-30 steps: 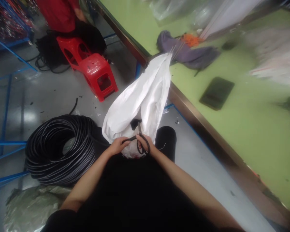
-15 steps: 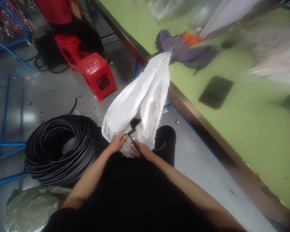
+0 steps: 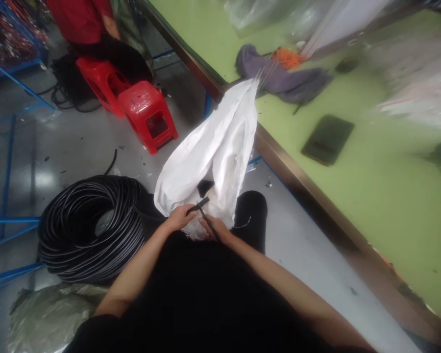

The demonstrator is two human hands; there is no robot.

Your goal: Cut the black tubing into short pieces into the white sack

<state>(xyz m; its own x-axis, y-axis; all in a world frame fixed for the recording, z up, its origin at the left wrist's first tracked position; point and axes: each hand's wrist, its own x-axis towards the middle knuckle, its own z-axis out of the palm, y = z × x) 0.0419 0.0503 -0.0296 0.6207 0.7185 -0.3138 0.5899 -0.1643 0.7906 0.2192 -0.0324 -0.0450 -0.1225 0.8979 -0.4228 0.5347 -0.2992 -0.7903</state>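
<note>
We note the left hand (image 3: 178, 218) pinched on a black strip (image 3: 204, 201), over the white sack (image 3: 198, 152); right hand (image 3: 217, 228) closed round scissors (image 3: 202, 212); blades, pointing forward a second ago, now slant across the strip; tool and strip seem engaged.

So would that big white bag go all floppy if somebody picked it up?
Probably, yes: the white bag already has folds and creases in it. The material itself is likely light, since its edge looks thin, but I can't tell how much is inside.
</note>
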